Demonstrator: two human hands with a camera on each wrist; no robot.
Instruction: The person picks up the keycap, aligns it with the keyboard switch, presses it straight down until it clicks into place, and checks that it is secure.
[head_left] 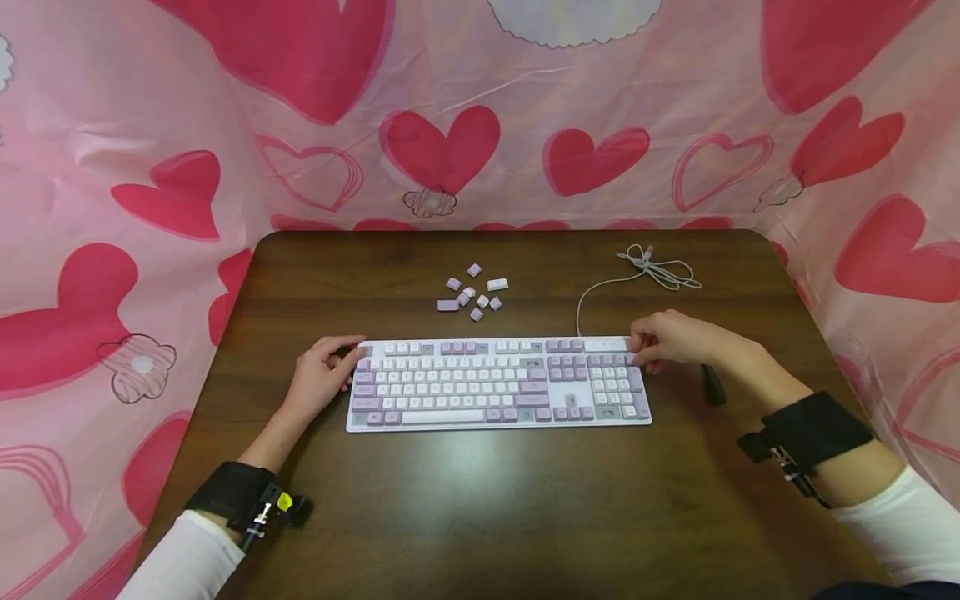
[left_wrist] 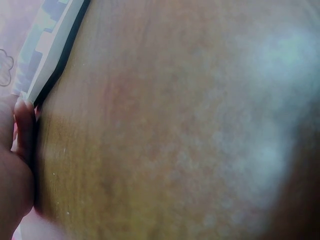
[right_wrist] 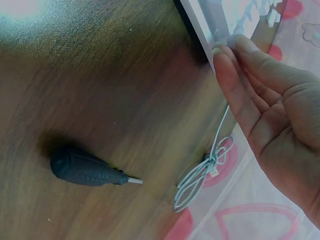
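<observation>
A white and lilac keyboard (head_left: 461, 389) lies lengthwise across the middle of the table, with several keycaps off and grey switches bare. At its upper left corner my left hand (head_left: 318, 371) pinches the edge between thumb and fingers. My right hand (head_left: 671, 340) grips the upper right end, thumb on top and fingertips at the side. The right wrist view shows these fingertips (right_wrist: 220, 54) close on the keyboard corner. In the left wrist view only part of the left hand (left_wrist: 17, 165) appears, by the keyboard's edge (left_wrist: 55, 55).
Several loose keycaps (head_left: 447, 305) in white and lilac lie behind the keyboard. Its thin white cable (head_left: 663, 271) is bundled at the back right. A short black-handled screwdriver (right_wrist: 87, 167) lies beside the right forearm. A heart-patterned cloth (head_left: 517, 83) hangs around the table (head_left: 480, 508).
</observation>
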